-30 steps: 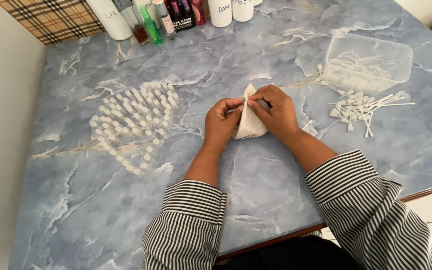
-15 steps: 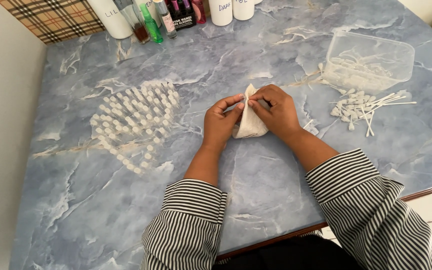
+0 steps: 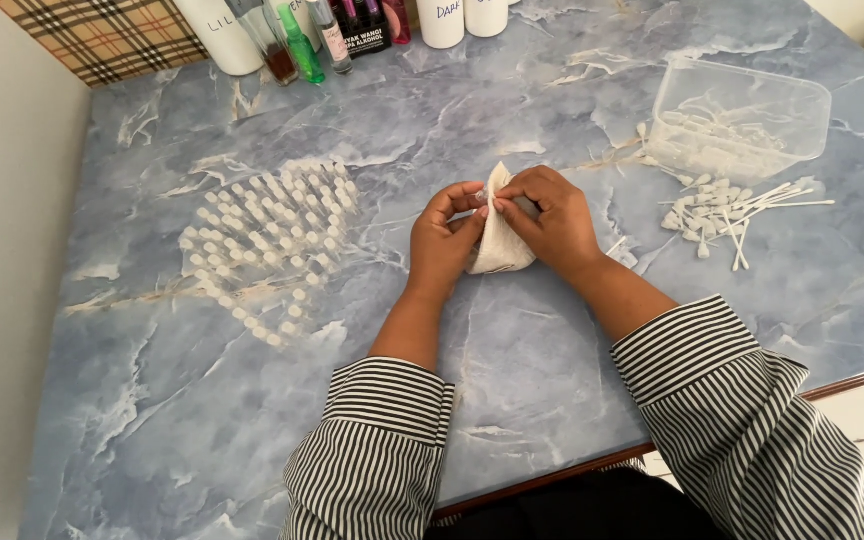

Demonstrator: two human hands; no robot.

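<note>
2 hands, left [image 3: 444,240] and right [image 3: 550,218], pinch a small white pouch [image 3: 500,240] at mid-table [image 3: 252,420]. A slipped grip could likely spill its contents toward the vials [image 3: 267,240].

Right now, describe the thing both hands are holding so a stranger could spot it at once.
Start at the blue marbled table and go to its middle, where the left hand and right hand meet. Pinched between them is a small white folded tissue, its base on the tabletop. Unlike the loose cotton swabs and the clear plastic tub to its right, it is a soft, pointed wad.
</note>
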